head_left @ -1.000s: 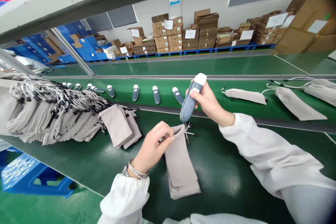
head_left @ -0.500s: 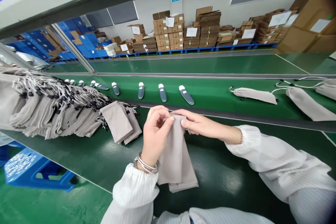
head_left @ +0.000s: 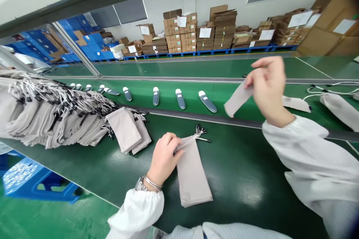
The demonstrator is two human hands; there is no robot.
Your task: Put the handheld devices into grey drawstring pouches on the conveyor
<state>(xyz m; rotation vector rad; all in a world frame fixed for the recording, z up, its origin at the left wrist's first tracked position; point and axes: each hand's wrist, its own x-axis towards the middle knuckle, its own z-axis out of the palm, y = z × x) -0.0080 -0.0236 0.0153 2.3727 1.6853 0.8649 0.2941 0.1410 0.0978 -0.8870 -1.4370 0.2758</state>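
Note:
My left hand is closed on the upper edge of a small stack of light grey drawstring pouches lying on the dark green table. Their white cords with black tips spread out at the top. Raised over the green belt, my right hand pinches the upper end of one grey drawstring pouch, which hangs tilted to the left. Another pouch on the belt is partly hidden behind my right wrist. To the left of my left hand, folded pouches lie beside a large heap of pouches.
Several slipper-shaped dark grey-blue pieces with white ends lie spaced along the belt. Another pouch rests at its right. A metal beam crosses overhead. A blue stool stands at lower left; stacked cartons line the wall.
My right hand has left the stack and moved up and right over the belt with one pouch. My left hand has moved slightly down, staying at the stack. The slipper-shaped pieces have shifted right.

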